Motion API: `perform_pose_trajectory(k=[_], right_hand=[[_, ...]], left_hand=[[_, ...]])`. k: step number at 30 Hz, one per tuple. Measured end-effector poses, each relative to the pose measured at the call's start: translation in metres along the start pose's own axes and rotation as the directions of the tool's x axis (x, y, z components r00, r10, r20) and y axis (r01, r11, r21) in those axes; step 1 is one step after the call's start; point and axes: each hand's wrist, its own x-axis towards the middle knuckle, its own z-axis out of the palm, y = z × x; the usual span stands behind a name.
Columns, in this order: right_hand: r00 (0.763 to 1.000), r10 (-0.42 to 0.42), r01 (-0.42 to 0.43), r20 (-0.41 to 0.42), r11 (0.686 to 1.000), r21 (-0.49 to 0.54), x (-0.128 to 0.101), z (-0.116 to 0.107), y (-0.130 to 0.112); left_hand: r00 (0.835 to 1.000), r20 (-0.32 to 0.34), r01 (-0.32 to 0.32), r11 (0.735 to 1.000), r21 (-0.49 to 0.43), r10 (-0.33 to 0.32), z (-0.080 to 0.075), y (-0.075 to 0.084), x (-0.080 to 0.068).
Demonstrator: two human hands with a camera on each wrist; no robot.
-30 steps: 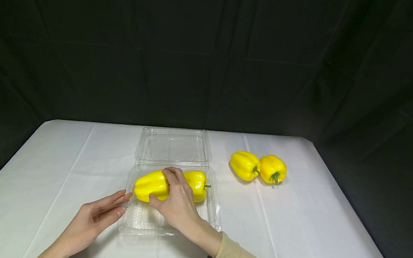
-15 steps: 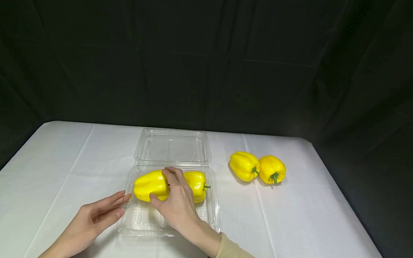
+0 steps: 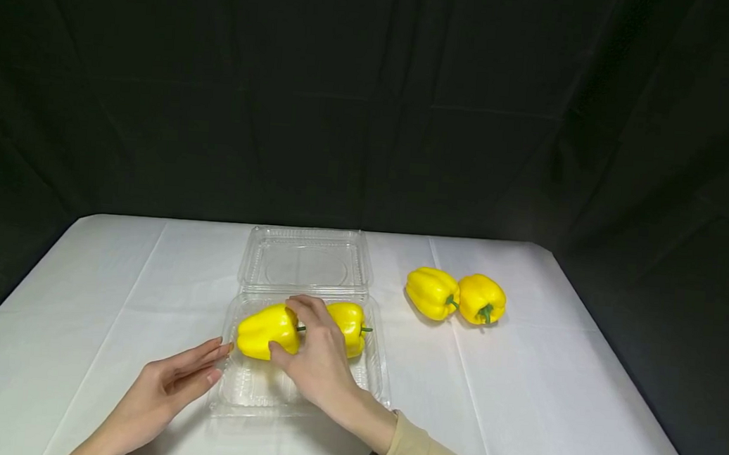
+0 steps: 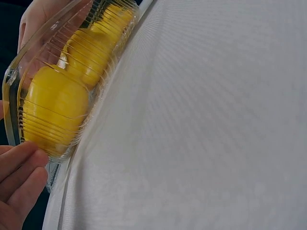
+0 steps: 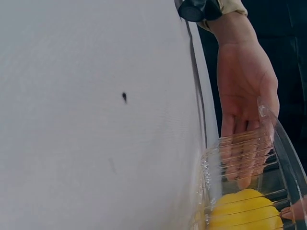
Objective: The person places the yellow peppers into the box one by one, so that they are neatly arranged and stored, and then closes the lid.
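Observation:
A clear plastic clamshell tray (image 3: 245, 388) lies open on the white table, its lid (image 3: 305, 262) flat behind it. Two yellow peppers lie in the tray. My right hand (image 3: 314, 354) rests over them and grips the left pepper (image 3: 262, 329), thumb on its near side; the right pepper (image 3: 350, 319) sits just beyond my fingers. My left hand (image 3: 179, 377) lies flat with straight fingers touching the tray's left rim. The left wrist view shows the peppers (image 4: 53, 108) through the ribbed wall. The right wrist view shows the left hand (image 5: 242, 76) behind the tray wall (image 5: 249, 163).
Two more yellow peppers (image 3: 432, 292) (image 3: 481, 299) lie side by side on the table to the right of the container. A white cloth (image 3: 549, 395) covers the table, and black curtains hang behind it.
The left pepper has shifted slightly left under my right hand, so a small gap with a green stem now shows between the two peppers. The left hand has stayed put.

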Motion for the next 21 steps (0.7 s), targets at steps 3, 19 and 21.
perform_pose_trajectory(k=[3, 19, 21], right_hand=[[1.0, -0.005, 0.004, 0.005, 1.0, 0.017, 0.0, -0.003, 0.001], [0.997, -0.073, 0.074, -0.015, 0.992, 0.103, -0.01, -0.025, 0.013], [0.998, -0.058, 0.059, -0.011, 0.991, 0.119, -0.011, -0.027, 0.015]], left_hand=[[1.0, 0.001, -0.002, 1.0, -0.003, 0.002, 0.0, 0.0, 0.0], [1.0, -0.009, 0.019, 1.0, 0.007, -0.019, 0.0, 0.0, 0.0], [1.0, -0.009, 0.02, 1.0, 0.005, -0.02, 0.0, 0.0, 0.0]])
